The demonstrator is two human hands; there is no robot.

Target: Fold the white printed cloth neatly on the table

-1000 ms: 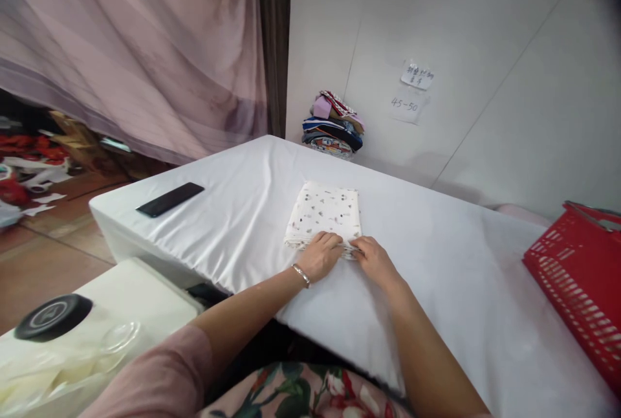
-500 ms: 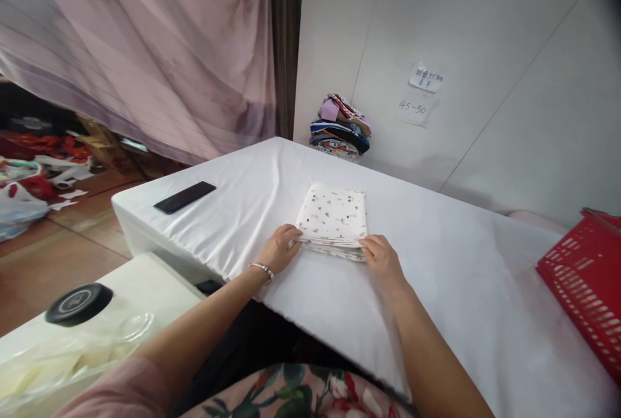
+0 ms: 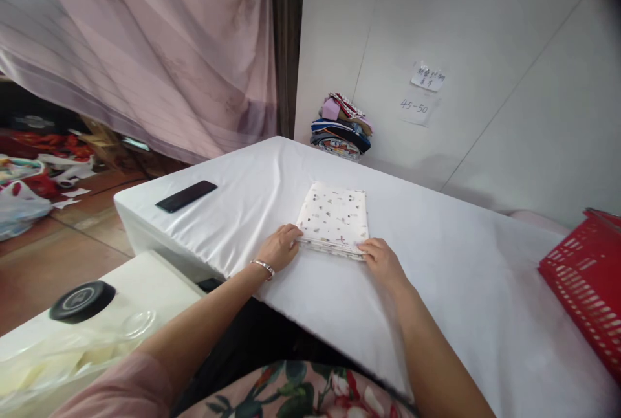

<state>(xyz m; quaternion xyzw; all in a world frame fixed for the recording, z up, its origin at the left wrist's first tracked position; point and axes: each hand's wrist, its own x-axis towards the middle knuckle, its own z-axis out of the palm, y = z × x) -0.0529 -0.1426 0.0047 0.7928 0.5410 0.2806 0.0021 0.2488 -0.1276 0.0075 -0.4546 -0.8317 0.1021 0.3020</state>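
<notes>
A folded white cloth with small printed figures lies flat on the white-covered table. My left hand, a bracelet at its wrist, rests at the cloth's near left corner with fingers curled onto the edge. At the near right corner my right hand pinches the stacked edge of the fold. Both hands touch the cloth, which stays on the table.
A black phone lies near the table's left edge. A pile of folded colourful clothes sits against the wall at the back. A red plastic basket stands at the right. A white unit with a black round disc is at my near left.
My hands have moved apart from the middle of the cloth's near edge to its two near corners. The cloth lies a little neater and flatter.
</notes>
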